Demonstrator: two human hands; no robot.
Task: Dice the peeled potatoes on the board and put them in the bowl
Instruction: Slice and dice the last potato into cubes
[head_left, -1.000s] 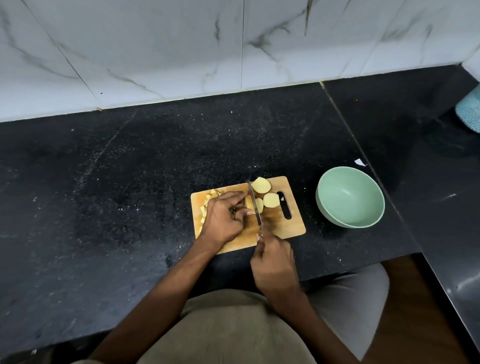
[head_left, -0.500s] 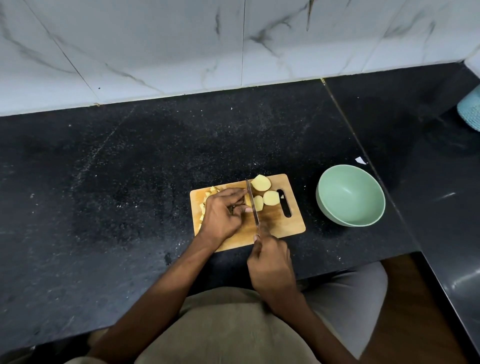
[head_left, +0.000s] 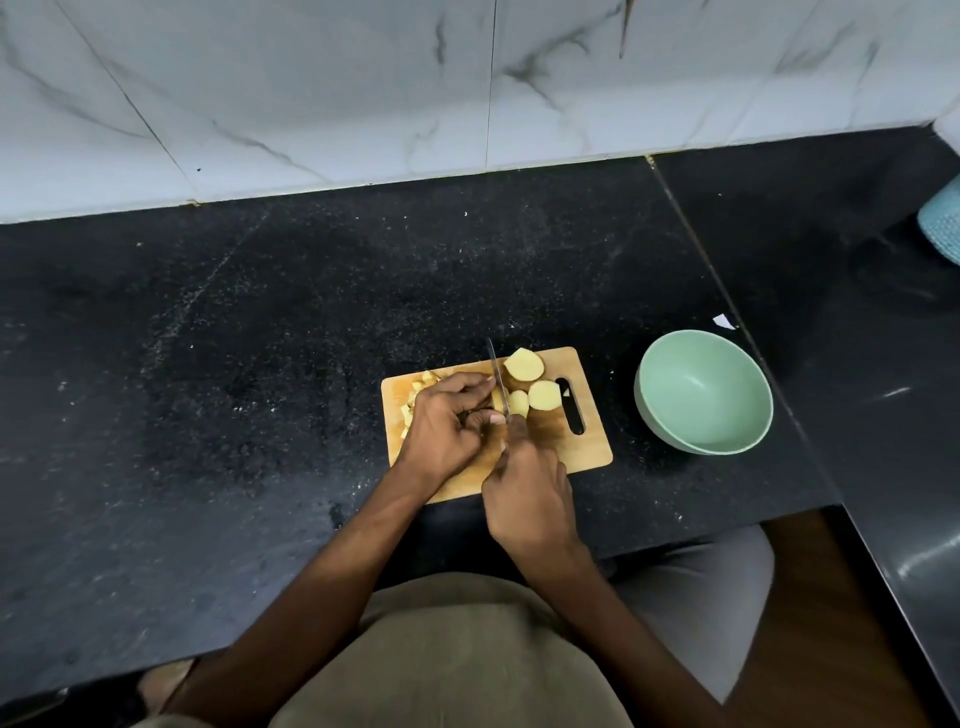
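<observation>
A small wooden cutting board (head_left: 582, 447) lies on the black counter. My left hand (head_left: 448, 422) presses down on a potato piece (head_left: 500, 399) that it mostly hides. My right hand (head_left: 527, 499) grips the knife (head_left: 497, 375), whose blade stands just right of my left fingers, over that piece. Right of the blade lie three potato chunks: one at the far edge (head_left: 524, 364), one by the board's handle slot (head_left: 544, 395) and a smaller one (head_left: 518, 402). Diced bits (head_left: 415, 397) are heaped at the board's left. The pale green bowl (head_left: 675, 364) stands right of the board, with nothing in it.
The black stone counter (head_left: 234, 389) runs wide to the left and meets a white marble wall (head_left: 363, 93) behind. A seam (head_left: 696, 239) splits it from a side counter on the right. A light blue textured object (head_left: 943, 223) sits at the far right edge. A white scrap (head_left: 723, 321) lies behind the bowl.
The knife blade has slid forward, its tip now past the board's far edge, and my right hand has come closer to the board. My left hand stays on the potato.
</observation>
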